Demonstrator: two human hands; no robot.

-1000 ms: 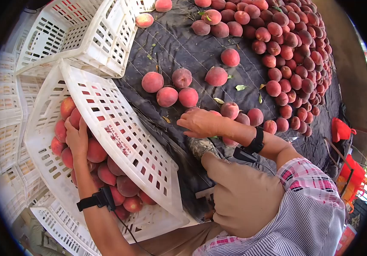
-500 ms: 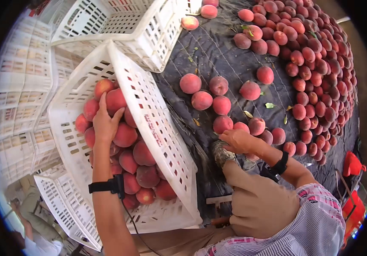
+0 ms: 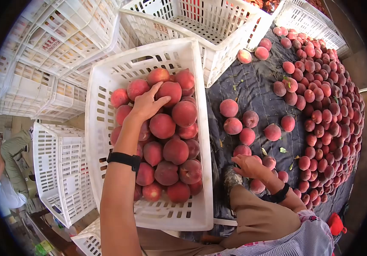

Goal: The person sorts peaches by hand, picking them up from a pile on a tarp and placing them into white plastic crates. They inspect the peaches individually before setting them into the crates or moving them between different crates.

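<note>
My left hand (image 3: 147, 104) rests among red peaches (image 3: 176, 151) inside a white slatted plastic crate (image 3: 204, 170). Its index finger and thumb are spread against the lower left side of one large peach (image 3: 170, 91); the other fingers are mostly hidden. Beside my knee, my right hand (image 3: 251, 167) hovers low over loose peaches on a black ground sheet (image 3: 230, 85). Its fingers are slightly bent and apart, with the tips just below a peach (image 3: 242, 149). Another peach (image 3: 256, 159) is partly covered by that hand. Black bands circle both wrists.
A large heap of peaches (image 3: 333, 115) spreads along the right. Another white crate (image 3: 217, 55) stands beyond the filled one, and stacked crates (image 3: 51, 42) fill the left. A person (image 3: 8, 170) is at the far left. Something red (image 3: 336, 224) lies at lower right.
The view has swung, so the crate and sheet appear further right and the crate is seen more from above. Both hands stay at about the same peaches.
</note>
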